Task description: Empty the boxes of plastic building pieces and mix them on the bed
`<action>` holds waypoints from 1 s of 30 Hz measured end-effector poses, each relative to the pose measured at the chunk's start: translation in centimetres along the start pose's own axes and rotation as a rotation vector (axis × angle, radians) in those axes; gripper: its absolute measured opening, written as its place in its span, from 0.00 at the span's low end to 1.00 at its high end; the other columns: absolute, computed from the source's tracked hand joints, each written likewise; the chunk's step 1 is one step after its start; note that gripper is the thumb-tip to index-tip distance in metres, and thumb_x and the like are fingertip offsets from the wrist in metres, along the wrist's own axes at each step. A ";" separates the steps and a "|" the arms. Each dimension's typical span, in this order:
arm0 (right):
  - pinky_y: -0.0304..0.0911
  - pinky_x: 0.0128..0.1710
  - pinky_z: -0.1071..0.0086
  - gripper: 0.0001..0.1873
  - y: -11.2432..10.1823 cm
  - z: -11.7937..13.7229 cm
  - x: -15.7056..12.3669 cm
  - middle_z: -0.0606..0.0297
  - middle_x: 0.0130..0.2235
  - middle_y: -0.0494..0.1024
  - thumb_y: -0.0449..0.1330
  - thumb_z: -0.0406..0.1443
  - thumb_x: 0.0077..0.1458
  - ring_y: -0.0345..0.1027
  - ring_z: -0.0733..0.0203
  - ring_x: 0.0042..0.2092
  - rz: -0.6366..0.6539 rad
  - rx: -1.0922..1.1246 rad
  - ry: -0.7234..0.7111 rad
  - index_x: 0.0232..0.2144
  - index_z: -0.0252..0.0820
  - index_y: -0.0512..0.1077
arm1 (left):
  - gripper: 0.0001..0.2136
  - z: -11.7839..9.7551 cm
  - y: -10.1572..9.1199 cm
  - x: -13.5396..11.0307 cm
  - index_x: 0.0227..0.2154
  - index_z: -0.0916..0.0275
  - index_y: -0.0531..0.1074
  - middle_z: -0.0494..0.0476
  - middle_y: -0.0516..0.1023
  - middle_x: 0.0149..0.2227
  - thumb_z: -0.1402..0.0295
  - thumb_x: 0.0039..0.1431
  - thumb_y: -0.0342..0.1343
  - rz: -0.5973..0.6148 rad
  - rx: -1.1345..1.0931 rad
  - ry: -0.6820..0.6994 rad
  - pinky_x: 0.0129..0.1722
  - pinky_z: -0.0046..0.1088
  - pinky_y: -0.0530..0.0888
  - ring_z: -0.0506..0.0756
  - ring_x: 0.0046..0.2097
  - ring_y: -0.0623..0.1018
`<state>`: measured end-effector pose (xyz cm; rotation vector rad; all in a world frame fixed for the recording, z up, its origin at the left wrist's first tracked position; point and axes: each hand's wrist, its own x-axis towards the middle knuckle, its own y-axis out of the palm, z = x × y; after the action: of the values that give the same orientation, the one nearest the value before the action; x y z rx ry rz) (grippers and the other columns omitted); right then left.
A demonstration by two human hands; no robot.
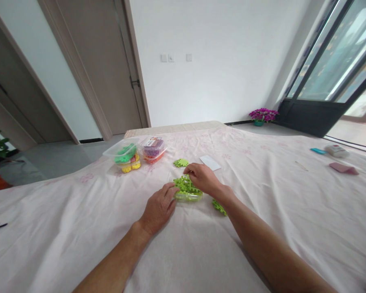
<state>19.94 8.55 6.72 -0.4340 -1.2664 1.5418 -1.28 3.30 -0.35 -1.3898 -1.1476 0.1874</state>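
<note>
A clear plastic box (188,197) in front of me is filled with lime-green toothed plastic pieces (186,185). My left hand (160,206) grips the box at its left side, fingers curled against the wall. Over the box's far right part, my right hand (203,178) has its fingers pinched together among or just above the pieces; whatever is between the fingertips is hidden. Beyond the box lies a light-green toothed disc (181,163). More green pieces (218,206) rest on the cloth, partly covered by my right forearm.
Clear boxes with green and yellow pieces (128,158) and purple and orange pieces (154,149) stand at the back left. A white card (210,162) lies behind my right hand. Far right are a pink cloth (343,168) and a white packet (337,150). The bedspread (79,228) is wrinkled.
</note>
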 end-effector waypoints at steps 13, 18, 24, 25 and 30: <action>0.63 0.37 0.68 0.19 -6.3 -8.7 -2.3 0.61 0.42 0.80 0.65 0.39 0.47 0.73 0.57 0.39 0.377 -0.065 0.457 0.44 0.48 0.77 | 0.13 1.5 0.1 0.1 0.48 0.59 0.68 0.57 0.76 0.41 0.75 0.60 0.51 -0.164 0.262 -0.110 0.42 0.37 0.73 0.58 0.42 0.75; 0.63 0.42 0.66 0.24 -4.7 -8.1 -1.9 0.61 0.46 0.78 0.66 0.42 0.47 0.73 0.55 0.44 0.404 -0.091 0.433 0.48 0.50 0.75 | 0.14 1.2 0.1 0.0 0.46 0.58 0.68 0.57 0.76 0.40 0.77 0.59 0.50 -0.164 0.208 -0.033 0.43 0.37 0.74 0.57 0.42 0.75; 0.61 0.44 0.67 0.19 -1.9 -7.0 -1.1 0.56 0.49 0.74 0.63 0.38 0.50 0.71 0.54 0.46 0.353 -0.255 0.352 0.46 0.45 0.76 | 0.13 0.9 0.1 -0.1 0.45 0.58 0.69 0.56 0.76 0.38 0.77 0.59 0.51 -0.152 0.172 -0.027 0.44 0.37 0.74 0.57 0.42 0.75; 0.61 0.43 0.68 0.16 -1.7 -6.9 -1.1 0.56 0.48 0.73 0.63 0.37 0.50 0.71 0.55 0.46 0.343 -0.276 0.353 0.43 0.44 0.77 | 0.13 0.9 0.1 -0.1 0.46 0.58 0.69 0.56 0.76 0.38 0.77 0.59 0.51 -0.153 0.167 -0.026 0.44 0.37 0.74 0.57 0.42 0.76; 0.60 0.39 0.70 0.09 -1.2 -6.7 -1.1 0.57 0.44 0.75 0.60 0.33 0.50 0.71 0.57 0.44 0.293 -0.309 0.359 0.36 0.42 0.77 | 0.13 1.0 0.3 -0.2 0.48 0.58 0.69 0.56 0.76 0.39 0.75 0.61 0.51 -0.135 0.151 -0.039 0.44 0.37 0.74 0.57 0.42 0.76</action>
<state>26.23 10.82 4.91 -1.0862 -1.1925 1.4225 -1.91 3.88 -0.89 -1.1763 -1.2301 0.2010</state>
